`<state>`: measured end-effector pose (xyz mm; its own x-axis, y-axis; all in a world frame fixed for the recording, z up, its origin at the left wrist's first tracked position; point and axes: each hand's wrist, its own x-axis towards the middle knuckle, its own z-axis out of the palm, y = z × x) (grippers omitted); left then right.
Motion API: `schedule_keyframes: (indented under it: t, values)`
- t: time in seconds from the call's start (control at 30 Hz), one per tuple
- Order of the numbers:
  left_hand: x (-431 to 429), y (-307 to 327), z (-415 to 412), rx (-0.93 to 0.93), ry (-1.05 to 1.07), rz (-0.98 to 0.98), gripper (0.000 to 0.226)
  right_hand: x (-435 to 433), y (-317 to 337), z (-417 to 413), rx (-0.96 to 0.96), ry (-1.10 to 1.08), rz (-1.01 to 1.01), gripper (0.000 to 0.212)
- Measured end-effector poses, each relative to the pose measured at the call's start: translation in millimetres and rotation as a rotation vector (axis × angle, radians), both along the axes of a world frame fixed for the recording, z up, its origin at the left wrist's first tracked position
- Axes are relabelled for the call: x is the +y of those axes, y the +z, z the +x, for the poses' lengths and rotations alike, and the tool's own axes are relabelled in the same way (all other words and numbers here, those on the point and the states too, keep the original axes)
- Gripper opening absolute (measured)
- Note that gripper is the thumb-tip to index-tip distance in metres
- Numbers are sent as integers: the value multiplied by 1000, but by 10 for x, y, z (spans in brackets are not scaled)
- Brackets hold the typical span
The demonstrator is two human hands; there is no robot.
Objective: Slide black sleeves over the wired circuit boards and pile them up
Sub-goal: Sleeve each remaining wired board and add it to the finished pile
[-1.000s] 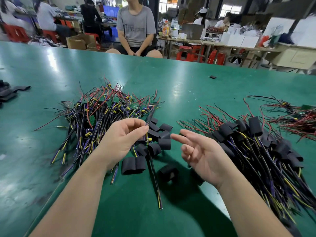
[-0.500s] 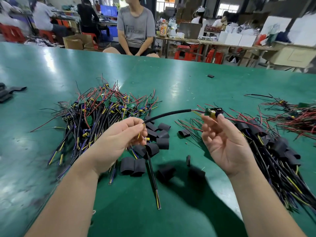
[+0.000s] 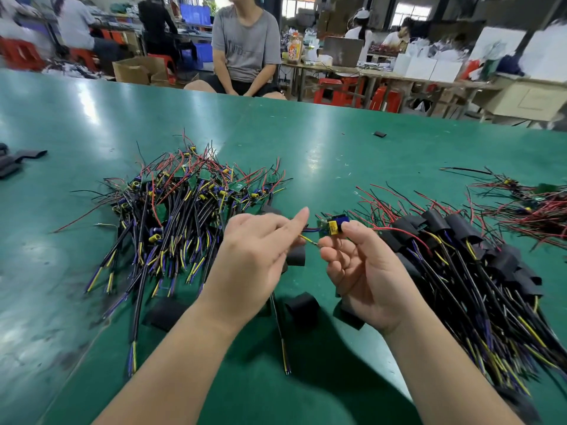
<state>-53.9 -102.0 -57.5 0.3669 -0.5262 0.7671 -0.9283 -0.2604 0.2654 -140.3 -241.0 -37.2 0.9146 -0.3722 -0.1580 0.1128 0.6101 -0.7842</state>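
green bench (image 3: pixel 337 148) carried the work. the right grip (image 3: pixel 362 271) pinched a small circuit board (image 3: pixel 333 225) between thumb and curled fingers, and the board stuck out above the fingertips, toward the left grip (image 3: pixel 254 250). the left grip was closed on the board's wires (image 3: pixel 308 239) just beside the board, its forefinger straight and pointing up. a black sleeve (image 3: pixel 296 256) showed just under those wires, between the two grips. whether it was threaded on them or lay on the bench could not be told. a heap of bare boards (image 3: pixel 184 204) lay to the left and a pile of sleeved boards (image 3: pixel 460 256) to the right. loose sleeves (image 3: pixel 302 305) lay under the wrists.
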Motion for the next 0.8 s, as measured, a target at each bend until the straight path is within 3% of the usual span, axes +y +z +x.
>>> schedule_keyframes:
  t: [0.1, 0.23, 0.43, 0.53, 0.6, 0.73, 0.8]
  values:
    - [-3, 70, -35, 73, -110, -153, 43, 2, 25, -32, -38, 46, 9, 25]
    - [-22, 168, -53, 98, -161, -265, 31, 8, 3, -44, -228, 116, -44, 21]
    - [40, 133, 50, 262, -132, -12, 24, -6, -69, -14, -222, 135, -205, 9]
    - [72, 68, 127, 363, -80, -28, 12, -15, -138, 29, -152, 103, -300, 6]
    - [99, 34, 191, 411, 14, -83, 6, -33, -192, 59, -40, 72, -561, 6]
    - [187, -12, 359, 472, 190, -127, 11, -78, -274, 152, 231, 88, -1532, 18]
    - [233, -28, 425, 504, 250, -139, 14, -51, -282, 207, 199, 214, -1759, 32]
